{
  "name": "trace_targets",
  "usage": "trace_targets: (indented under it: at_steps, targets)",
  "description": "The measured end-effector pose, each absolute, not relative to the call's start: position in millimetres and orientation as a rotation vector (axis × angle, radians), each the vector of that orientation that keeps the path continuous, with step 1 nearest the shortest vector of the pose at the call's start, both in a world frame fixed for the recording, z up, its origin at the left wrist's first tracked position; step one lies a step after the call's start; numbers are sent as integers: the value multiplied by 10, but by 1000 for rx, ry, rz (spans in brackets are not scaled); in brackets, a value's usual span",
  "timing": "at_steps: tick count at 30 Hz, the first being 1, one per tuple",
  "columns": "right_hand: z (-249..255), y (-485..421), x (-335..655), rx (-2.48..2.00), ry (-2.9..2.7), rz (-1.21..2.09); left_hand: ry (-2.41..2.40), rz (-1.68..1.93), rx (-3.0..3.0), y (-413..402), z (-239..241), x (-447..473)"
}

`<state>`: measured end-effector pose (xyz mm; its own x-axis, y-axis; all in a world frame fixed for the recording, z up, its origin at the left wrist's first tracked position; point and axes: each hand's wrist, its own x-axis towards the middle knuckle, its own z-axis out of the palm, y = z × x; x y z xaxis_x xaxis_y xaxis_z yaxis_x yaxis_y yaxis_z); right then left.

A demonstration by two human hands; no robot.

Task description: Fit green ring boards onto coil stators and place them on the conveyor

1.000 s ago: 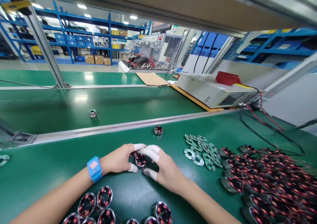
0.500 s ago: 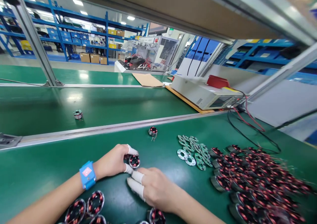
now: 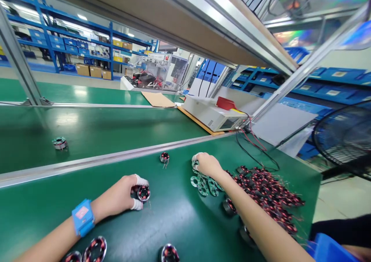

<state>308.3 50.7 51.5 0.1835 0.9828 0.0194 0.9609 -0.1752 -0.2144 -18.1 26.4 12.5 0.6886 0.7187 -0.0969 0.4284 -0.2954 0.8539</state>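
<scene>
My left hand [image 3: 123, 194], with white finger covers and a blue wrist strap [image 3: 83, 217], is closed around a motor stator [image 3: 143, 193] with copper windings, held at the green bench top. Reaching forward, my right hand [image 3: 208, 164] has its covered fingertips pinched on a green ring-shaped circuit board [image 3: 195, 163] at the far edge of a loose pile of ring boards [image 3: 203, 187]. The fingers partly hide that board. Beyond my hands stands a single stator [image 3: 164, 157] with its wire ends trailing.
A large heap of wound stators [image 3: 263, 192] lies right, partly behind my right forearm. More stators [image 3: 95, 249] sit at the near edge. One stator topped with a green board [image 3: 60, 143] stands past the metal rail [image 3: 116, 155]. A grey instrument [image 3: 213, 113] and cables are behind.
My right hand has left the stator beside my left hand and moved right and forward to the ring boards. My left hand still grips its stator. The view has turned right.
</scene>
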Motion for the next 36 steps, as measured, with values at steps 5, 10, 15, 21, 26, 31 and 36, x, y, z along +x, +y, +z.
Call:
trace_targets:
  at_steps: [5, 10, 15, 21, 26, 31, 36]
  targets:
    - [573, 323, 2763, -2055, -1717, 368, 905, 398, 1959, 322, 305, -269]
    - [555, 186, 2045, -1661, -1495, 867, 1015, 841, 2137, 268, 385, -159]
    - [534, 8, 1490, -1204, -1053, 1534, 974, 1071, 2525, 168, 327, -120]
    - [540, 2, 1554, -1328, -1462, 1104, 1083, 1003, 2079, 219, 503, -132]
    - [534, 6, 1677, -1305, -1933, 595, 986, 782, 1755, 279, 518, -76]
    - [428, 2, 1846, -1460, -1979, 486, 1111, 704, 2047, 215, 373, -58]
    - [295, -25, 1934, -1487, -1887, 883, 1218, 413, 2410, 165, 188, -69]
